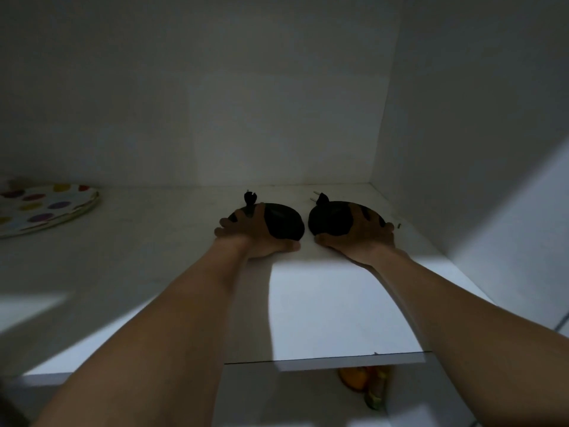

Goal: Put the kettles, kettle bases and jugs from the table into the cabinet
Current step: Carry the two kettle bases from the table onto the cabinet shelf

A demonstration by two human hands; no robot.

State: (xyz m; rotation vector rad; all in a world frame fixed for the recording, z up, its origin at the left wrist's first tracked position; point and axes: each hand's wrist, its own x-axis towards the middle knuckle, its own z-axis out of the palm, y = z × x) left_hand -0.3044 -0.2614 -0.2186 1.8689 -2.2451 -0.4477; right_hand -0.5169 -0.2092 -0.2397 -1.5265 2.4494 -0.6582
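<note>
Two round black kettle bases lie side by side on the white cabinet shelf (323, 303), deep inside near the back right corner. My left hand (246, 234) is wrapped over the left kettle base (284, 224), whose plug (248, 197) sticks up behind it. My right hand (361, 238) grips the right kettle base (331, 220), its two-pin plug (320, 197) pointing to the back left. Both bases appear to rest on the shelf, about a finger's width apart. No kettles or jugs are in view.
A white plate with coloured dots (43, 208) lies at the shelf's left. The cabinet's back wall (277, 103) and right side wall (462, 118) close the space. Below the shelf's front edge, orange and green items (363, 383) show dimly.
</note>
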